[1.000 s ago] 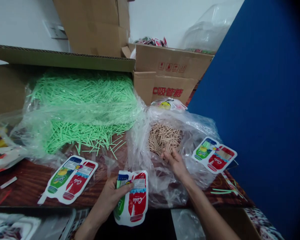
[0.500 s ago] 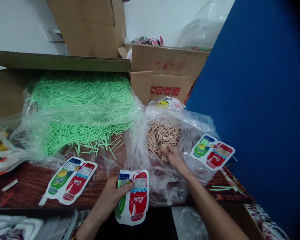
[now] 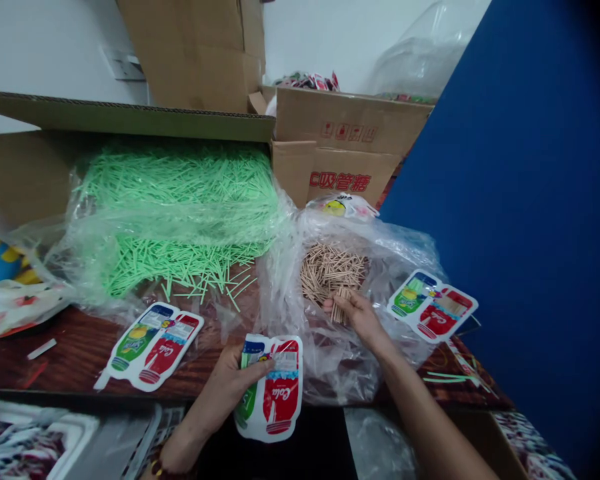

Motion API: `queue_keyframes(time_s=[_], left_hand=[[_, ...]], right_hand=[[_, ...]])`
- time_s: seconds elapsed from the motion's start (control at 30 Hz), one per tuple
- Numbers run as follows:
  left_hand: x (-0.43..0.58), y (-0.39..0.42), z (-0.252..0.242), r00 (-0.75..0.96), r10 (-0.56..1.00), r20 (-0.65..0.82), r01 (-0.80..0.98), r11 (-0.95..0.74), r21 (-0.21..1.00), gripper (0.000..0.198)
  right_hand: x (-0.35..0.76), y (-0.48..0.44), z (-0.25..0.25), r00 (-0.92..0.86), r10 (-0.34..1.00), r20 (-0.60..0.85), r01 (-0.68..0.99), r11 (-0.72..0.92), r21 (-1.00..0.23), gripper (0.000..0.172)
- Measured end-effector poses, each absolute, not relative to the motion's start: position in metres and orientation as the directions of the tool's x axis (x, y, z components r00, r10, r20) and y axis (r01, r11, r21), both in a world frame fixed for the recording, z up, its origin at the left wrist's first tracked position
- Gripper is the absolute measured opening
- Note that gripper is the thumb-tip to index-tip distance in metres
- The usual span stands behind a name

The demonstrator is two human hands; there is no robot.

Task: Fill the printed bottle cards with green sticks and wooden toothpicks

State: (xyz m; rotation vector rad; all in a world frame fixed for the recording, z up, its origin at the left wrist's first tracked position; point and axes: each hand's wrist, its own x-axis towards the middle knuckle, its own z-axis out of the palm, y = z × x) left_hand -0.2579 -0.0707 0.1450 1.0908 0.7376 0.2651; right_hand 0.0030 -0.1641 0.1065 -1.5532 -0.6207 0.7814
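Observation:
My left hand (image 3: 235, 383) grips a bottle-shaped double pouch (image 3: 283, 387) printed in red and green, thumb across its front, near the table's front edge. My right hand (image 3: 357, 312) is closed on a small bundle of brown sticks (image 3: 340, 308), at the near side of a pile of brown sticks (image 3: 333, 267) lying in a clear plastic bag (image 3: 400, 240). A second pouch (image 3: 155, 347) lies flat to the left of my left hand. Another pouch (image 3: 433, 305) rests on the plastic to the right of my right hand.
An open carton (image 3: 130, 117) at the back left holds green sticks (image 3: 180, 180) in clear plastic. Behind the brown pile stands a cardboard box (image 3: 350, 160). A blue panel (image 3: 520, 200) bounds the right side. A white tray (image 3: 75, 440) sits low at the left.
The view has shifted slightly, so most things appear a little to the right. My right hand keeps its fingers on the brown sticks; my left hand still holds the pouch.

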Motion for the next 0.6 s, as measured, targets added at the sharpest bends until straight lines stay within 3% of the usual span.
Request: queue_keyframes(time_s=[0.6], left_hand=[[-0.260,-0.081,0.150,0.750,0.511,-0.420,0.158,0.479,0.864,0.020]], right_hand=[[-0.005,-0.179,0.100,0.658,0.748,-0.089,-0.075,-0.052,-0.996,0.032]])
